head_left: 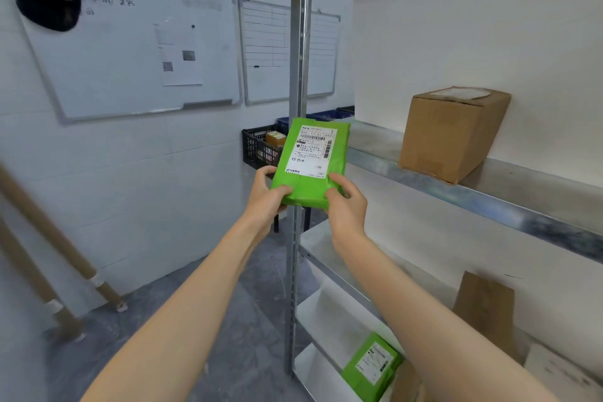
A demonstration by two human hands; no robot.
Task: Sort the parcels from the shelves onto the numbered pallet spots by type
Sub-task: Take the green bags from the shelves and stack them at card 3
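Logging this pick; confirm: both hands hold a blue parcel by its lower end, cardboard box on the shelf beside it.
Wrong colour: the head view shows the parcel is green. The left hand and right hand hold its lower end; the cardboard box stands on the shelf beside it.

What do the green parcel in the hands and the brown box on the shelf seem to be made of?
The green parcel: probably a thin plastic mailer bag, slightly glossy; it shows creases and a folded end. The brown box: most likely cardboard, matte; it keeps flat faces and stiff straight edges.
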